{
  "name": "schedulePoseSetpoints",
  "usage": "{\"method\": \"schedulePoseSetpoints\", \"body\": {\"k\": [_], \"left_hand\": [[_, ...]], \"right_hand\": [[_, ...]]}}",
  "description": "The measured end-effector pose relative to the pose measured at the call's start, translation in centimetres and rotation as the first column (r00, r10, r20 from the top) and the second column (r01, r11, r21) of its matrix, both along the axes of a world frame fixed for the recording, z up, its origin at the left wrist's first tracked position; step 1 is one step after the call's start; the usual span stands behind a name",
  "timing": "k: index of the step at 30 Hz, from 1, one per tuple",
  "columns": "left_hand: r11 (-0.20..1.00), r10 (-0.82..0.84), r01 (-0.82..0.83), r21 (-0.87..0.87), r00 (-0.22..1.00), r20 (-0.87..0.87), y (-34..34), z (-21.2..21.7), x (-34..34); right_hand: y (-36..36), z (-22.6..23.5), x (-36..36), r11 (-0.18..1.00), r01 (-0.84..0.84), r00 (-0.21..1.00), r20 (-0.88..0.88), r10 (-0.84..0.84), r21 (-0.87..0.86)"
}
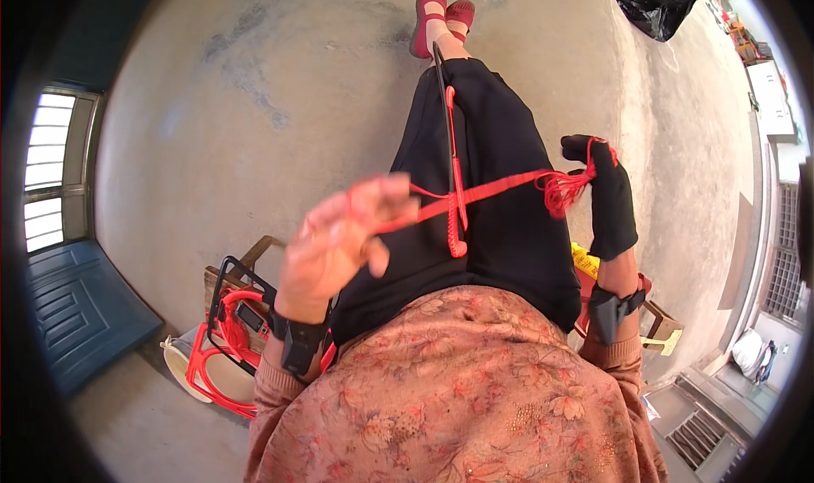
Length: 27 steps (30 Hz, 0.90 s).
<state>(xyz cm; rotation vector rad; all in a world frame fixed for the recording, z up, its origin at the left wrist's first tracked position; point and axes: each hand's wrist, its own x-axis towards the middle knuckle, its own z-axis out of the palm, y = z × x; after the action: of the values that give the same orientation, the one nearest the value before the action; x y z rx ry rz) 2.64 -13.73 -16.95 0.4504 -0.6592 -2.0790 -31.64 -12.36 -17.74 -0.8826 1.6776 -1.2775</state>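
Observation:
My left hand (335,241), bare and blurred by motion, is left of my thighs; red strands run to its fingers, whose grip is smeared. On the right, my right hand (610,199) in a black glove is closed on a hanging bundle of red cord (563,193). A flat stretch of cord spans between the hands, crossing a thin black rod (441,76). The rod lies lengthwise over my black-trousered legs, its near part wrapped in red cord with a coiled red end (457,247).
Left of my seat are red and black frame pieces (222,347) with a small dark device, by a pale container (176,366). A yellow packet (583,261) lies at the right. A black plastic bag (655,8) is far right, a blue door panel (89,309) left.

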Motion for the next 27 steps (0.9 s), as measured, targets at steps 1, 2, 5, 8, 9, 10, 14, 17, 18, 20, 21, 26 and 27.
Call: {"method": "schedulePoseSetpoints", "body": {"k": [1,2,5,8,9,10,14,17,18,20,21,26,27], "left_hand": [[1.0,0.004,-0.004,-0.002,1.0,-0.002,-0.9,-0.1,-1.1],[0.998,0.053,-0.056,0.015,0.988,0.145,-2.0,-0.2,-2.4],[0.999,0.005,-0.022,0.04,0.925,0.379,-2.7,-3.2,-4.2],[0.991,-0.09,0.135,-0.025,0.775,0.626,-1.6,-5.3,-5.7],[0.982,-0.08,0.174,-0.071,0.726,0.683,-1.3,-5.4,-6.1],[0.982,-0.081,0.175,-0.069,0.725,0.684,-1.4,-5.2,-6.0],[0.948,-0.031,0.298,-0.113,0.44,0.897,-1.9,-4.5,-5.4],[0.98,-0.016,-0.115,0.16,0.765,0.644,-2.6,-4.1,-3.0],[0.966,0.027,-0.16,0.204,0.844,0.535,-3.0,-3.3,-1.7],[0.932,0.157,-0.271,0.241,0.9,0.407,-3.2,-1.6,1.4],[0.931,0.201,-0.287,0.225,0.919,0.341,-3.1,-0.3,2.6],[0.884,0.425,-0.466,-0.04,0.836,-0.347,-2.1,10.1,7.5],[0.939,0.301,-0.334,-0.081,0.914,-0.27,-2.1,12.4,9.5]], "right_hand": [[-0.1,0.1,0.2,0.986,-0.146,0.913,-0.395,0.104,-0.077],[0.0,0.1,0.6,0.975,-0.202,0.829,-0.546,0.123,-0.087],[-0.3,0.2,5.3,0.925,-0.163,0.97,-0.116,0.214,0.343],[-0.2,-1.4,9.0,0.893,-0.38,0.891,-0.162,0.424,0.241],[0.1,-2.3,9.6,0.897,-0.412,0.907,-0.017,0.42,0.16],[0.5,-2.7,9.9,0.9,-0.43,0.899,0.13,0.419,0.074],[0.8,-1.0,9.1,0.884,-0.461,0.823,0.411,0.393,0.078],[-0.1,-0.1,7.7,0.882,-0.424,0.901,-0.004,0.434,0.207],[-0.4,-0.3,7.2,0.917,-0.366,0.897,-0.203,0.393,0.159],[-1.2,0.0,7.2,0.943,-0.318,0.86,-0.39,0.329,0.095],[-1.8,0.8,7.8,0.911,-0.408,0.752,-0.586,0.301,-0.056],[-4.0,2.3,10.8,0.728,-0.67,0.377,-0.911,0.167,-0.144],[-4.5,1.9,10.9,0.64,-0.757,0.419,-0.849,0.322,-0.131]]}}
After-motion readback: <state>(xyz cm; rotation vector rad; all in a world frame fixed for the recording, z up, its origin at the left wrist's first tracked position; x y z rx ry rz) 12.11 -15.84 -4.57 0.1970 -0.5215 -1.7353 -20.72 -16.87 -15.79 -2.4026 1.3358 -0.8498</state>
